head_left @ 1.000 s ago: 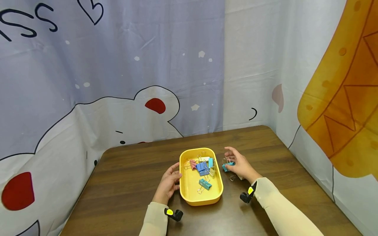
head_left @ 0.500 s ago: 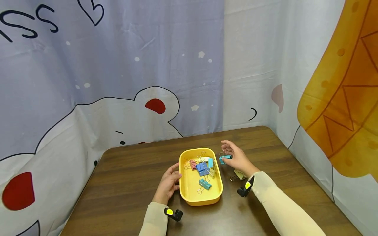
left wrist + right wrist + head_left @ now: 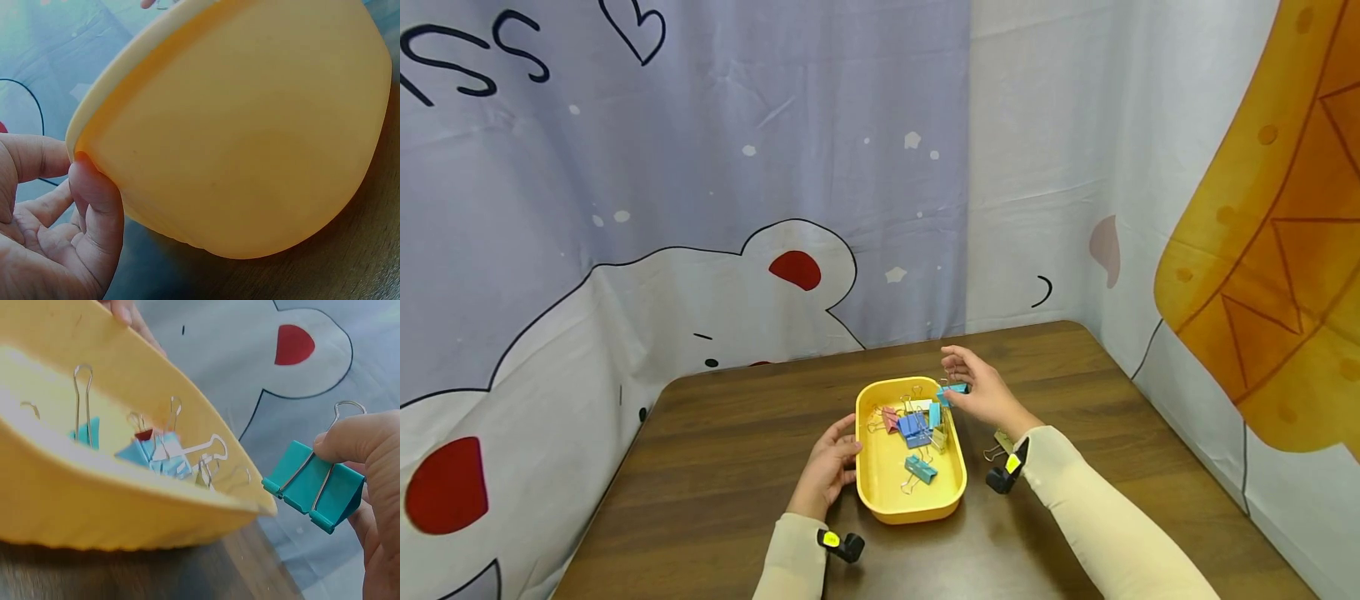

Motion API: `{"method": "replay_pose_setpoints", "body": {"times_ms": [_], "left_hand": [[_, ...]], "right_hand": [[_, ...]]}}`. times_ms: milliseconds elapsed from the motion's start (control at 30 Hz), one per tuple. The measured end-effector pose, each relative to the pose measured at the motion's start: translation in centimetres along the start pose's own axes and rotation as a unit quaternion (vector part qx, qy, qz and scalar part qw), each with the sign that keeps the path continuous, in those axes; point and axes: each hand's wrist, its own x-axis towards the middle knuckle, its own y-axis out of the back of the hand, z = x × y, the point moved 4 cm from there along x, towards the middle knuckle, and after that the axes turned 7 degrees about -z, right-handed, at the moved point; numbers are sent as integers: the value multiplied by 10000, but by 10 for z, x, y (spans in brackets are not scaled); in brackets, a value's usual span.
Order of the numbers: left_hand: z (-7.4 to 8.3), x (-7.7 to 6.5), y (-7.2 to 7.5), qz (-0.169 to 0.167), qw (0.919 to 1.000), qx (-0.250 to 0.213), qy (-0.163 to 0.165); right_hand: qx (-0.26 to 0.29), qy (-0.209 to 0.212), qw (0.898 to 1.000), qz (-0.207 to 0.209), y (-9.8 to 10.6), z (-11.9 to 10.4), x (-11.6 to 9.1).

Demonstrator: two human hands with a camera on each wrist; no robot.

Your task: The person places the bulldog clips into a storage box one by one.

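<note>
A yellow plastic tray (image 3: pixel 880 497) stands on the table with several binder clips inside. My left hand (image 3: pixel 827 467) pinches its left edge, thumb and finger at the rim, as the left wrist view shows. Above the tray's far right corner, my right hand (image 3: pixel 988 396) pinches a teal binder clip (image 3: pixel 315 487) between thumb and fingers. In the tray lie a pink clip (image 3: pixel 890 418), blue clips (image 3: pixel 914 429), a white one (image 3: pixel 917 406), a light-blue one (image 3: pixel 935 413), a yellowish one (image 3: pixel 939 438) and, apart from these, another teal clip (image 3: pixel 921 468).
A yellowish binder clip (image 3: pixel 1002 443) lies on the wooden table (image 3: pixel 730 467) right of the tray, partly hidden by the right wrist. Behind the table hangs a printed curtain (image 3: pixel 895 208). Each wrist wears a small black camera.
My right hand has lifted the teal clip off the table and carried it left and away from me to the tray's corner. The yellowish clip has come into view. Left hand and tray stay put.
</note>
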Motion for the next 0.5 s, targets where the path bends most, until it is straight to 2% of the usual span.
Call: {"method": "replay_pose_setpoints", "body": {"times_ms": [333,500], "left_hand": [[0,1,1,6,10000,1,11],[-1,1,1,11,10000,8,15]], "right_hand": [[33,181,9996,-217,-22,-12,14],[-9,144,9992,-384,-36,-18,17]]}}
